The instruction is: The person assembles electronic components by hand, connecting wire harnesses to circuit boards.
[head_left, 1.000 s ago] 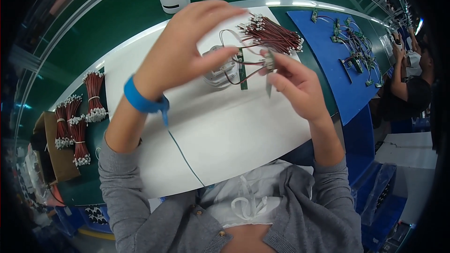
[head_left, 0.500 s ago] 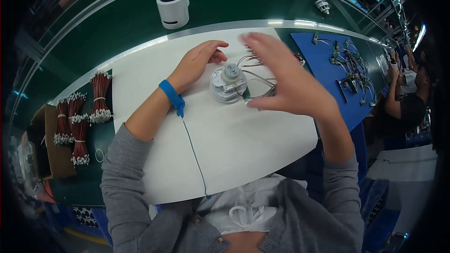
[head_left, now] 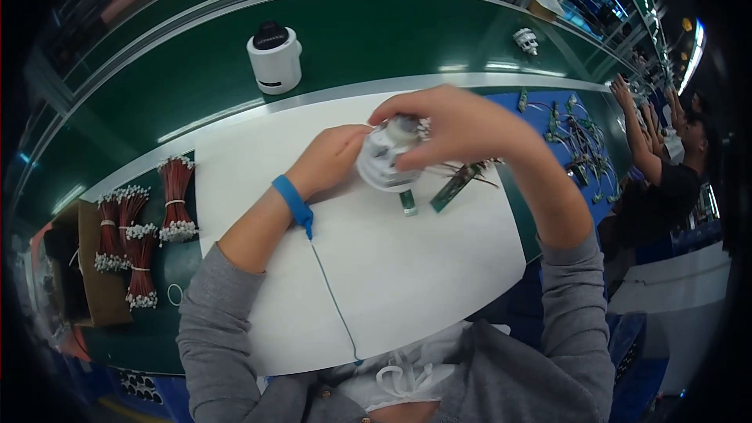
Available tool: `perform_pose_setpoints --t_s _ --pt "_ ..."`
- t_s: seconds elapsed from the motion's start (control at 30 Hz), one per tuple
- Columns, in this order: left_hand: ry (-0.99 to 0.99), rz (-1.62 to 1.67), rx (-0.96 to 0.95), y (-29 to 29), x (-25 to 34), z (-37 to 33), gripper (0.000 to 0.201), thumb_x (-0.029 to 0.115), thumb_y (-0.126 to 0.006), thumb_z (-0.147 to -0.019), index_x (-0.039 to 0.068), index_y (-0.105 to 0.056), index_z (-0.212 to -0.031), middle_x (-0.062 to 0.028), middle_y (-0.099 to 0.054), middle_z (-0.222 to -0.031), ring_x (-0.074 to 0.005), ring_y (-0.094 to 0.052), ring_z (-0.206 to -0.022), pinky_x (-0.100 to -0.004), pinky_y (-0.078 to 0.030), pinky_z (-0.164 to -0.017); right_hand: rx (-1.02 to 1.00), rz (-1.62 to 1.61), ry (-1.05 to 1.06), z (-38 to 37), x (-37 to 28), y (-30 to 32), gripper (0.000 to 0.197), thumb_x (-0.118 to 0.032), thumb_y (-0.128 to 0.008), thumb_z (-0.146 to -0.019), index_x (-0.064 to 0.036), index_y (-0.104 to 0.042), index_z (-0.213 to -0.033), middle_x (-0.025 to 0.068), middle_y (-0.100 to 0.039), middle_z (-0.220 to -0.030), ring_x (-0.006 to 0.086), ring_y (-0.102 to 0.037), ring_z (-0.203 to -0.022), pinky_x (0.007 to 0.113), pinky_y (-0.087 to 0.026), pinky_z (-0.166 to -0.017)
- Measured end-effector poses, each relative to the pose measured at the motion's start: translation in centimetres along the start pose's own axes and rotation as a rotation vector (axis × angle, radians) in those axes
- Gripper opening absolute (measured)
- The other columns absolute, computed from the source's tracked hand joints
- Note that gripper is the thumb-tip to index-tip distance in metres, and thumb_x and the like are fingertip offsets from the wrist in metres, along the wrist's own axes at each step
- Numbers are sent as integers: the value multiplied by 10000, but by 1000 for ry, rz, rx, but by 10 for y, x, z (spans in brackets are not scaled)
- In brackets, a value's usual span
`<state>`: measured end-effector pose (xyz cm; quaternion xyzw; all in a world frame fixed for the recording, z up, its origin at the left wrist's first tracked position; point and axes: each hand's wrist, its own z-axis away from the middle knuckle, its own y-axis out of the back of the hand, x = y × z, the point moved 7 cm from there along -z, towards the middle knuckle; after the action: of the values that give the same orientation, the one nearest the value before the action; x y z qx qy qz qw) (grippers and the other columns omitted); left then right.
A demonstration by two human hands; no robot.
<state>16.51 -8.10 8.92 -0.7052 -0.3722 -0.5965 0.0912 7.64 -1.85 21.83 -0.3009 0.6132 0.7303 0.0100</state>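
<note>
A white round device (head_left: 377, 168) with a grey cylindrical part on top is between my hands over the white sheet, slightly blurred. My left hand (head_left: 333, 158), wearing a blue wrist strap, grips its left side with the fingers partly hidden behind it. From the right, my right hand (head_left: 458, 124) wraps over the upper part, thumb at the front and fingers at the back. Wires run from the device's right side. A green circuit board (head_left: 448, 190) and a smaller green board (head_left: 408, 203) lie just in front and to the right.
Bundles of red wires with white connectors (head_left: 177, 197) lie at left beside a cardboard box (head_left: 108, 301). A white cylindrical device (head_left: 274, 63) stands behind. A blue mat (head_left: 513, 102) bears several wired boards. A small white part (head_left: 526, 41) sits far right; co-workers (head_left: 670, 188) are beyond.
Both hands have closed in on the white device, the right coming down from an open, spread pose. The device is tilted differently, and the green boards show more. The view has shifted.
</note>
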Motion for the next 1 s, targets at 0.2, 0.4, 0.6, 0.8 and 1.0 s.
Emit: perform_pose_setpoints --t_s 0.2,0.4,0.6,0.8,1.0 --pt "-114 -286 -11 38 6 1 236 111 -453 -831 23 -627 -964 -166 -627 -912 -344 -570 -869 -407 -449 -821 66 -116 -128 -91 13 69 528 -206 -736 -681 -83 -584 -1171 70 -597 -1027 142 -577 -894 268 -479 -786" --pt "-131 -323 -5 61 2 -4 382 57 -459 -817 36 -542 -1190 -100 -593 -849 -268 -553 -831 -365 -443 -784 296 -70 -281 -202 66 119 579 -282 -754 -675 -121 -578 -1203 103 -610 -1057 212 -588 -950 290 -472 -820" --pt "-7 -266 -23 81 2 -12 584 52 -468 -816 62 -352 -1388 -87 -602 -851 -256 -558 -797 -351 -451 -757 274 126 -365 -303 157 93 657 -289 -791 -519 -108 -632 -1130 135 -634 -1078 262 -617 -975 333 -496 -849" --pt "19 -231 -42 91 -9 -18 611 45 -470 -811 76 -326 -1404 -88 -612 -836 -253 -570 -784 -355 -458 -758 274 164 -422 -346 181 61 703 -287 -765 -565 -133 -569 -1222 123 -605 -1161 274 -594 -1049 356 -483 -902" --pt "-13 -225 -14 89 -15 -30 522 64 -474 -825 71 -409 -1343 -103 -615 -824 -271 -579 -789 -378 -464 -755 465 203 -320 -348 186 62 776 -370 -736 -650 -152 -443 -1335 169 -483 -1304 323 -512 -1161 374 -438 -968"
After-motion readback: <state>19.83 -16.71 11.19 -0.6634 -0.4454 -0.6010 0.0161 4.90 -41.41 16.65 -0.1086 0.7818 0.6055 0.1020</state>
